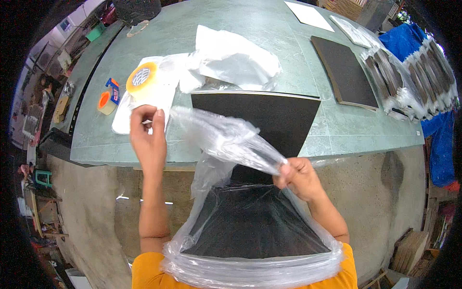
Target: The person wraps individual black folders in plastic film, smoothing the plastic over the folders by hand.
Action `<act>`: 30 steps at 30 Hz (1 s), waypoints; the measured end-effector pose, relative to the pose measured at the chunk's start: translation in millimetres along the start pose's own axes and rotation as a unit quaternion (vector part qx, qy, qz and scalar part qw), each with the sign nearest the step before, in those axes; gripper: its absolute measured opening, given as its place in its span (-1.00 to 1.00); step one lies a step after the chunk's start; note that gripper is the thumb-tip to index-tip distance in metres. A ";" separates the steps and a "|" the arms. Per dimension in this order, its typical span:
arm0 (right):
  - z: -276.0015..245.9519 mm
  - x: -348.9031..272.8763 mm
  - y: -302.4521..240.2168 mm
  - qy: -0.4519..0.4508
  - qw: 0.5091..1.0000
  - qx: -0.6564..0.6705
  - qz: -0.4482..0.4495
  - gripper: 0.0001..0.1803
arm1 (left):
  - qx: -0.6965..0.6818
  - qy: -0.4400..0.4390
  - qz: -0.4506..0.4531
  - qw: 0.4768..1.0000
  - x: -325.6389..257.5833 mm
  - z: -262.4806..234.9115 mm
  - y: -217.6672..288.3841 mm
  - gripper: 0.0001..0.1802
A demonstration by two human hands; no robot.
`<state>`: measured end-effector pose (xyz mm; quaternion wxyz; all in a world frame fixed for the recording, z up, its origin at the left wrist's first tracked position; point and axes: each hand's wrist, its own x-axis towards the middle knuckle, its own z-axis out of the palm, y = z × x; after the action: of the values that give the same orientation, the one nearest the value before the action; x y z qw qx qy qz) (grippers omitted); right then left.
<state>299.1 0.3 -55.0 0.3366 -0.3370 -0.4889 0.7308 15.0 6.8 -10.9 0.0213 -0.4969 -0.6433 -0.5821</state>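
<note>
A flat black board (269, 118) lies on the green table (202, 72) and juts over its near edge toward me. A clear plastic bag (226, 139) covers its near end. My right hand (296, 177) pinches the loose bunched plastic at the bag's mouth. My left hand (148, 137) hovers over the table's near edge with fingers curled, holding a bit of the plastic film's edge, just below a roll of clear packing tape (142, 79).
An orange-and-blue tape dispenser (109, 96) sits at the left. Crumpled white plastic sheets (231, 60) lie behind the board. A stack of dark boards (344, 70) and wrapped bundles (409, 82) lie at the right by a blue tarp (440, 144). Concrete floor lies below.
</note>
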 end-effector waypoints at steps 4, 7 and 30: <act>18.1 6.4 -37.9 -0.010 0.940 -0.151 -0.305 -0.77 | -0.121 -0.564 0.096 0.811 -65.0 8.9 82.6 -0.58; 35.3 11.3 -79.0 0.049 0.918 -0.051 -0.390 -0.33 | -0.190 -0.597 0.013 0.779 -71.3 12.5 57.4 -0.69; -31.5 9.7 -23.0 -0.162 0.593 -0.777 -0.133 -0.64 | -0.219 -0.736 0.166 0.619 -21.3 -23.0 71.8 -0.78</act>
<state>323.5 30.5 -44.2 -0.0442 -0.2784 -0.9574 0.0630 60.7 -36.3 35.8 -0.4724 -0.8474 -0.2035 -0.1320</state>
